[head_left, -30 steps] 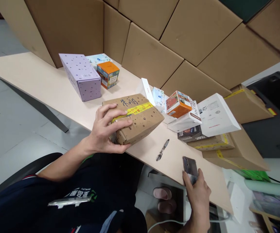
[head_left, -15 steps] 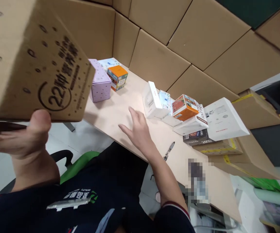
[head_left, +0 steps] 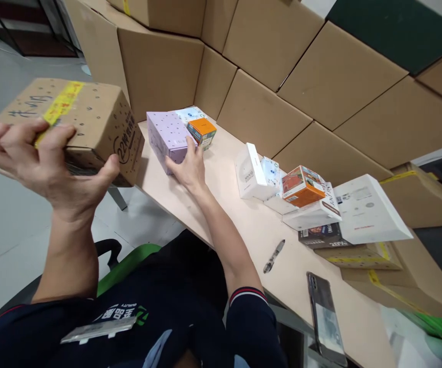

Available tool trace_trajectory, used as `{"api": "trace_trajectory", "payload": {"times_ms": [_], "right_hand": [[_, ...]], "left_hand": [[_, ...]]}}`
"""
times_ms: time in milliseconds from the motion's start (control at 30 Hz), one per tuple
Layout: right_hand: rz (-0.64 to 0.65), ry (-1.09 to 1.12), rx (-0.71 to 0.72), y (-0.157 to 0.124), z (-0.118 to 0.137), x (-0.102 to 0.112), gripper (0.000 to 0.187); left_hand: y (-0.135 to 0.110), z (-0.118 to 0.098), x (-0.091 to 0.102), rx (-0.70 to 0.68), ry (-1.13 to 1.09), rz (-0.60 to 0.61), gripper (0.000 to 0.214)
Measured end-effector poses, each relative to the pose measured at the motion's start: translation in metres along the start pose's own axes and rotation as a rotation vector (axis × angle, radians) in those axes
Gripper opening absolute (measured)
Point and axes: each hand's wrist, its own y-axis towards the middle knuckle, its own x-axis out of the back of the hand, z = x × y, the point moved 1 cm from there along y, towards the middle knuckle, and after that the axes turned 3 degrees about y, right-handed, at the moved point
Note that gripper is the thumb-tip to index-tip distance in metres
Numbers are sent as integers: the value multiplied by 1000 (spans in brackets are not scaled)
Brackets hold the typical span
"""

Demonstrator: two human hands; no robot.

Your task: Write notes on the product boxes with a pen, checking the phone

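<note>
My left hand (head_left: 65, 179) grips a brown cardboard box (head_left: 94, 112) with yellow tape and handwriting on top, held up off the left end of the table. Its fingers press on the top and the thumb on the printed side. My right hand (head_left: 191, 167) is closed around the near right corner of a purple box (head_left: 165, 130), thumb at the front and fingertips at the right edge. Just behind that box lie an orange box (head_left: 202, 132) and a white-and-blue box (head_left: 191, 113), partly hidden.
Along the table (head_left: 228, 204) stand a white power bank box (head_left: 249, 174), another orange box (head_left: 303, 189) and a large white box (head_left: 370, 209). A pen (head_left: 273, 256) and a phone (head_left: 326, 312) lie nearer me. Stacked cartons (head_left: 263, 107) form a wall behind.
The cardboard box has been lowered and tilted, so its taped top shows, and my left hand now lies over it. My right hand has moved left onto the purple box. The view has shifted.
</note>
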Motion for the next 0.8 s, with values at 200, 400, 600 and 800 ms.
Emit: {"api": "trace_trajectory", "payload": {"times_ms": [200, 400, 600, 800], "right_hand": [[-31, 38, -83, -59, -27, 72, 84], [-138, 67, -147, -154, -59, 124, 87], [-223, 85, -204, -218, -83, 141, 87], [-304, 238, -248, -227, -106, 141, 89]], "left_hand": [[-9, -16, -23, -228, 171, -74, 84], [-23, -31, -58, -255, 36, 32, 80], [-29, -52, -73, -274, -34, 125, 75], [-32, -52, -65, -259, -64, 75, 83]]}}
